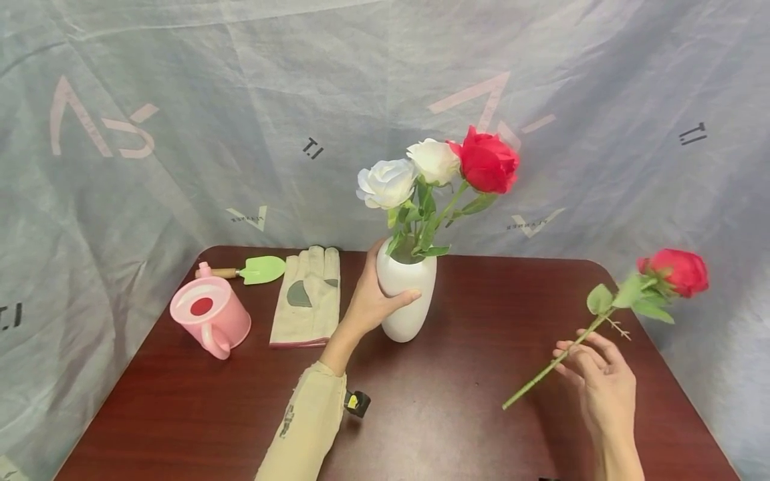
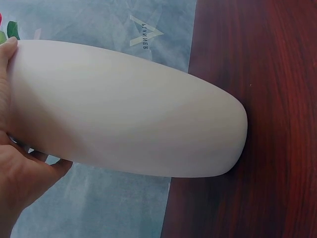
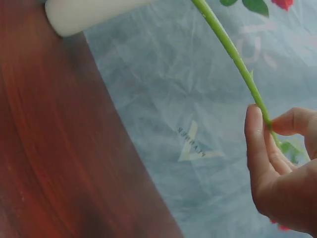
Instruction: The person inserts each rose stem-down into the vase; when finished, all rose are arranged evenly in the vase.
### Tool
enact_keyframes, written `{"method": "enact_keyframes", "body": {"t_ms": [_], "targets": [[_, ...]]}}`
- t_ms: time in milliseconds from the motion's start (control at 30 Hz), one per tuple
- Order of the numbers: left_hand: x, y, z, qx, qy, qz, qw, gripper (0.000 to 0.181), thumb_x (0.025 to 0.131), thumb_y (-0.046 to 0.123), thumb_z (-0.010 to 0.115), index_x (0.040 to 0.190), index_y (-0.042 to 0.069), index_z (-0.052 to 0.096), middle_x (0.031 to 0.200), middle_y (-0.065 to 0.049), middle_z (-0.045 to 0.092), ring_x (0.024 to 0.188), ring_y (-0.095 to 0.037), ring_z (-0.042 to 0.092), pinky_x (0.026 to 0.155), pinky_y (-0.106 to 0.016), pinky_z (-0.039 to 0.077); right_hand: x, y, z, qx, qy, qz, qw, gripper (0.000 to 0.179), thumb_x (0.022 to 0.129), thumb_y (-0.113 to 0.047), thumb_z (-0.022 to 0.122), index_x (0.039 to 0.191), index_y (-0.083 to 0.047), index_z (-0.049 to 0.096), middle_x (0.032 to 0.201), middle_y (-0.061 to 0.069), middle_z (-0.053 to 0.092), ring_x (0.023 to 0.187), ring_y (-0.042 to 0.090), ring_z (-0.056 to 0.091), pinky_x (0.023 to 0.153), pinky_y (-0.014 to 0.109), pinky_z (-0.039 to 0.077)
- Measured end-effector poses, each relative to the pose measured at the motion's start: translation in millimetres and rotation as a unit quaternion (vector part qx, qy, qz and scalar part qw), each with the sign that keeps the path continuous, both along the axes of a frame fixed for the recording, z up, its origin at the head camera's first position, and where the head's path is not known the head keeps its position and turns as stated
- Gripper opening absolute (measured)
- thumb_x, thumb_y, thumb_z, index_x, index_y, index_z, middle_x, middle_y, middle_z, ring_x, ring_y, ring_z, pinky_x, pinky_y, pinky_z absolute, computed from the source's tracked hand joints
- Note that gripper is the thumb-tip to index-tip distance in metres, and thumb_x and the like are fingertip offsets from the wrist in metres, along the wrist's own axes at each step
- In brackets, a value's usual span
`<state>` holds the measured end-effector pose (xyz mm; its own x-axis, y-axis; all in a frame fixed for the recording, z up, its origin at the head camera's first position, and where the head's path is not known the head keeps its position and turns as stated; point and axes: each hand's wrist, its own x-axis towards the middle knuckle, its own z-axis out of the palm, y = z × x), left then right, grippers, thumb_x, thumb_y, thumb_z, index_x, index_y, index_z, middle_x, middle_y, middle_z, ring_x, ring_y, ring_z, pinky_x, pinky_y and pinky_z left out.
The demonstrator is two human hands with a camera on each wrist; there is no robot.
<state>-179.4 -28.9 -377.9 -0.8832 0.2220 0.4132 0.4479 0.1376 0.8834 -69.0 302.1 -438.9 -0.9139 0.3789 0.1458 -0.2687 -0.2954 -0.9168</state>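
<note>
A white vase (image 1: 404, 304) stands on the table, bearing two white roses (image 1: 388, 183) and a red rose (image 1: 488, 160). My left hand (image 1: 374, 297) grips the vase around its upper side, thumb across the front; the left wrist view shows the smooth vase body (image 2: 133, 109) down to its base. Off to the right, my right hand (image 1: 601, 381) pinches the stem of another red rose (image 1: 676, 272) above the table. Its bloom points up and right, the cut end down and left. The right wrist view shows the green stem (image 3: 233, 52) between thumb and fingertips.
Left of the vase lie a pair of work gloves (image 1: 308, 297) and a green trowel (image 1: 263, 269) with a wooden handle. A pink watering can (image 1: 210, 314) stands at the far left. Grey printed cloth (image 1: 373, 80) hangs behind the dark wooden table (image 1: 481, 427).
</note>
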Motion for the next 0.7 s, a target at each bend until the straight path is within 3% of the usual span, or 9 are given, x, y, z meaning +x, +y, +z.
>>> {"method": "enact_keyframes", "body": {"t_ms": [133,400,533,700], "targets": [[-1.7,0.0,-1.2,0.003,-0.003,-0.004,1.0000,0.094,0.070,0.011,0.080,0.144,0.007,0.022,0.128,-0.012,0.046,0.106,-0.025,0.051,0.085,-0.045,0.042,1.4,-24,23.5,-0.036,0.021,-0.024,0.9989,0.035,0.086,0.022,0.042,0.114,0.002,0.041,0.082,0.015,0.066,0.070,0.025,0.067,0.061,0.033,0.054],[-1.7,0.4,-0.9,0.002,-0.004,-0.006,1.0000,0.094,0.071,0.012,0.080,0.145,0.012,0.022,0.128,-0.011,0.046,0.106,-0.024,0.051,0.085,-0.046,0.043,-8.8,-50,39.0,-0.137,0.090,-0.027,0.9862,0.031,0.084,0.025,0.045,0.108,0.007,0.043,0.084,0.020,0.058,0.066,0.033,0.065,0.058,0.039,0.053],[-1.0,0.2,-0.6,0.000,-0.002,-0.006,1.0000,0.094,0.071,0.011,0.080,0.145,0.010,0.021,0.128,-0.012,0.046,0.106,-0.025,0.051,0.085,-0.046,0.043,-13.4,-65,48.0,-0.141,0.102,-0.028,0.9844,0.032,0.083,0.024,0.047,0.108,0.005,0.043,0.082,0.019,0.058,0.070,0.033,0.066,0.061,0.038,0.053],[-0.1,-0.2,0.0,0.003,0.005,-0.007,1.0000,0.094,0.071,0.010,0.079,0.144,0.005,0.021,0.128,-0.013,0.045,0.107,-0.026,0.051,0.085,-0.046,0.043,-19.6,-85,60.7,-0.138,0.156,-0.020,0.9778,0.032,0.082,0.024,0.050,0.108,0.007,0.042,0.082,0.021,0.058,0.074,0.036,0.066,0.065,0.040,0.052]]}}
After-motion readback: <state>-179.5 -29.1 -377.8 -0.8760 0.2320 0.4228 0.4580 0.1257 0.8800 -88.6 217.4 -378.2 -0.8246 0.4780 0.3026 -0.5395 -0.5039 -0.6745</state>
